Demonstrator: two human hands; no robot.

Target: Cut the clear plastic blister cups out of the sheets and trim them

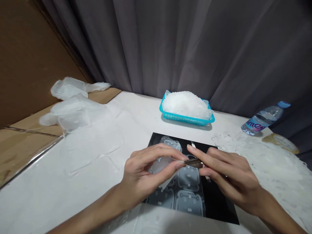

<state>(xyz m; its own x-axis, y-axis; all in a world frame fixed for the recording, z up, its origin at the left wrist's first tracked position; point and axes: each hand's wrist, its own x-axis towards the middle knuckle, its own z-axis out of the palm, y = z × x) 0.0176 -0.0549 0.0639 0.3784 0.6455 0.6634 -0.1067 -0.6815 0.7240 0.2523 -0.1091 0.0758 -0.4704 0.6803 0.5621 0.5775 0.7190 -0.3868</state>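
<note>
My left hand (153, 169) is closed, pinching a thin translucent plastic piece (161, 164) between thumb and fingers. In my right hand (226, 172) is a small dark metal tool (194, 162), blade-like, its exact kind hard to make out. The tool's tip meets the edge of the plastic piece. Below both hands lies a black sheet (214, 201). On that sheet rests a clear moulded plastic sheet (188, 203) with several rounded-square shapes, partly covered by my left hand. A thin whitish strip (193, 144) shows behind my right fingers, partly hidden.
A turquoise basket (187, 119) heaped with whitish translucent pieces (186, 104) stands at the back. Translucent plastic pieces (73, 110) pile up at left beside cardboard (36, 120). On the right are a water bottle (264, 120), a roll of tape (282, 143) and clear scraps (280, 172).
</note>
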